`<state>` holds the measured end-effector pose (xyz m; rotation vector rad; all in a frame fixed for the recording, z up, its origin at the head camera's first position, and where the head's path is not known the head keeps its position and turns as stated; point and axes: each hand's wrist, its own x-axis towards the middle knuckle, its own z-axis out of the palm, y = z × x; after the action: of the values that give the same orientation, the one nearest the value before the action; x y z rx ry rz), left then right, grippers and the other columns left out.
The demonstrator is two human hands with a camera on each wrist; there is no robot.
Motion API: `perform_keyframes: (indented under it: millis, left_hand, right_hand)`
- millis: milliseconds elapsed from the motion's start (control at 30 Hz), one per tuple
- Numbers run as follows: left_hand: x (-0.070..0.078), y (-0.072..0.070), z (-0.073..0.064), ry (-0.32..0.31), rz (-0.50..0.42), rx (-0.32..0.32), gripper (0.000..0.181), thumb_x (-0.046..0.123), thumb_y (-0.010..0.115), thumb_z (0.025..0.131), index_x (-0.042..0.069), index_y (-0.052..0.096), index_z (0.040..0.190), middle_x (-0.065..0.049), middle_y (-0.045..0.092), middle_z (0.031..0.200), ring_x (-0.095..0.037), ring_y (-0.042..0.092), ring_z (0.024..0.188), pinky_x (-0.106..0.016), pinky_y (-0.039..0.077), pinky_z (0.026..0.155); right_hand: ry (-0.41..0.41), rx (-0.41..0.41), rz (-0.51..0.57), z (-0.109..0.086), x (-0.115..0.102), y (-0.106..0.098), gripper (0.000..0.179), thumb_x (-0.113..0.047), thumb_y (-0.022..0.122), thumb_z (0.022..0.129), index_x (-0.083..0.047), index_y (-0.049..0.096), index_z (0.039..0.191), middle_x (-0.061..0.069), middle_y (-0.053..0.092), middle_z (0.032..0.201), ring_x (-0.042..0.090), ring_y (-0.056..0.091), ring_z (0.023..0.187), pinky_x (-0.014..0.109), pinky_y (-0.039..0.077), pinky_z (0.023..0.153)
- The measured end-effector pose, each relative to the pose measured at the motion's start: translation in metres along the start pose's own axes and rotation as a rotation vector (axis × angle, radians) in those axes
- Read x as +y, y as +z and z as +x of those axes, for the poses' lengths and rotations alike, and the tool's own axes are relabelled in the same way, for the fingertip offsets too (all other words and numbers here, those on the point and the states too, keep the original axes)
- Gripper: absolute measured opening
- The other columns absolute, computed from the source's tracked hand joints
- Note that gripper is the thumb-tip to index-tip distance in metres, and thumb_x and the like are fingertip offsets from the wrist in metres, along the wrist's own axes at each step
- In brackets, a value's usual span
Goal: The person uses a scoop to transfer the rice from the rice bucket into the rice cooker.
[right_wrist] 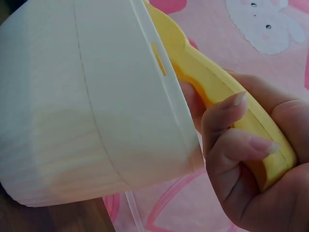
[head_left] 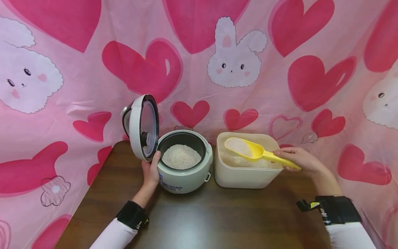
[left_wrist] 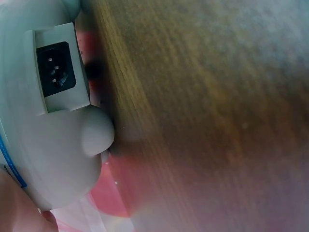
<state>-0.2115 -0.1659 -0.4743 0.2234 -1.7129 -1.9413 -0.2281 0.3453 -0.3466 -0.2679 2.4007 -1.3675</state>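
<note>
Near the tabletop's far edge, rice lies in the rice cooker our left hand touches, grip unclear; our right hand grips a loaded scoop, seemingly unpoured.

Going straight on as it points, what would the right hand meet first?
Probably the tub, at its right rim; depth is unclear, so the right hand might pass just above.

The table is dark brown wood with a soft sheen. Behind it and along both its sides hangs a pink cloth, creased and printed with red hearts. A white rabbit shows above the table's back edge, a second rabbit beyond its left side above an outlined flower, and a third rabbit beyond its right.
</note>
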Motion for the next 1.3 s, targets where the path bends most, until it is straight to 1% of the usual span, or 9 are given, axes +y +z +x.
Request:
perform_keyframes:
  millis: [167,300,400,600,800,867,967,1100,1300]
  left_hand:
    - [-0.001,0.000,0.000,0.017,-0.015,0.002,0.046,0.016,0.058,0.100,-0.009,0.056,0.138,-0.022,0.064,0.135,0.000,0.058,0.110,-0.017,0.040,0.102]
    - [-0.001,-0.001,0.000,0.023,-0.020,0.005,0.045,0.016,0.058,0.100,-0.009,0.056,0.138,-0.020,0.065,0.134,0.000,0.059,0.110,-0.017,0.040,0.102]
    - [-0.001,-0.001,0.000,0.022,-0.016,0.006,0.046,0.016,0.058,0.099,-0.008,0.056,0.138,-0.020,0.065,0.135,0.000,0.058,0.110,-0.017,0.040,0.102]
    - [-0.002,-0.002,-0.001,0.009,-0.015,0.009,0.046,0.017,0.058,0.099,-0.008,0.056,0.138,-0.020,0.065,0.135,0.000,0.059,0.110,-0.018,0.040,0.103]
    - [-0.003,-0.002,0.000,0.009,-0.016,0.008,0.046,0.018,0.059,0.099,-0.007,0.057,0.138,-0.021,0.065,0.135,-0.001,0.059,0.111,-0.018,0.040,0.103]
    - [-0.003,-0.002,0.001,0.009,-0.015,0.006,0.047,0.018,0.059,0.099,-0.007,0.057,0.138,-0.021,0.065,0.135,-0.001,0.059,0.111,-0.018,0.040,0.103]
    - [-0.002,-0.002,0.000,0.002,-0.011,0.002,0.047,0.019,0.059,0.099,-0.007,0.056,0.139,-0.020,0.064,0.136,-0.001,0.058,0.111,-0.019,0.040,0.103]
    - [-0.003,-0.002,-0.002,0.001,-0.006,-0.001,0.047,0.019,0.059,0.099,-0.007,0.055,0.139,-0.020,0.063,0.137,-0.001,0.057,0.112,-0.020,0.039,0.104]
    - [-0.004,-0.001,0.001,0.017,0.003,-0.012,0.047,0.018,0.058,0.100,-0.006,0.055,0.140,-0.024,0.061,0.138,-0.001,0.057,0.112,-0.021,0.039,0.105]
  right_hand:
    - [-0.003,0.035,0.023,0.002,-0.002,0.002,0.029,-0.026,0.057,0.107,-0.007,0.074,0.121,0.004,0.068,0.081,0.022,0.057,0.057,0.025,0.050,0.054]
    - [-0.013,0.044,0.015,0.003,-0.009,0.005,0.033,-0.027,0.058,0.107,-0.004,0.072,0.125,0.004,0.071,0.087,0.023,0.057,0.059,0.025,0.050,0.054]
    - [-0.032,0.030,0.017,0.005,-0.016,0.009,0.033,-0.027,0.058,0.107,-0.004,0.072,0.127,0.005,0.073,0.090,0.022,0.056,0.057,0.025,0.048,0.053]
    - [-0.098,-0.024,0.058,0.007,-0.038,0.020,0.027,-0.020,0.056,0.108,-0.007,0.075,0.121,0.008,0.075,0.091,0.018,0.053,0.054,0.024,0.045,0.050]
    - [-0.098,-0.051,0.046,0.012,-0.065,0.038,0.030,-0.023,0.060,0.106,-0.004,0.073,0.124,0.008,0.071,0.093,0.021,0.060,0.062,0.025,0.053,0.058]
    - [-0.107,-0.062,0.040,0.015,-0.072,0.043,0.032,-0.023,0.061,0.105,-0.001,0.072,0.126,0.010,0.071,0.093,0.022,0.060,0.064,0.025,0.054,0.059]
    - [-0.121,-0.090,0.034,0.022,-0.083,0.052,0.033,-0.024,0.063,0.104,0.000,0.071,0.126,0.012,0.069,0.090,0.023,0.058,0.063,0.023,0.050,0.056]
    - [-0.124,-0.123,0.008,0.032,-0.097,0.064,0.032,-0.027,0.065,0.103,-0.003,0.073,0.123,0.013,0.065,0.084,0.022,0.055,0.060,0.023,0.045,0.053]
    - [-0.178,-0.108,-0.080,0.044,-0.117,0.080,0.027,-0.027,0.069,0.101,-0.006,0.076,0.116,0.014,0.061,0.075,0.025,0.053,0.055,0.026,0.047,0.051]
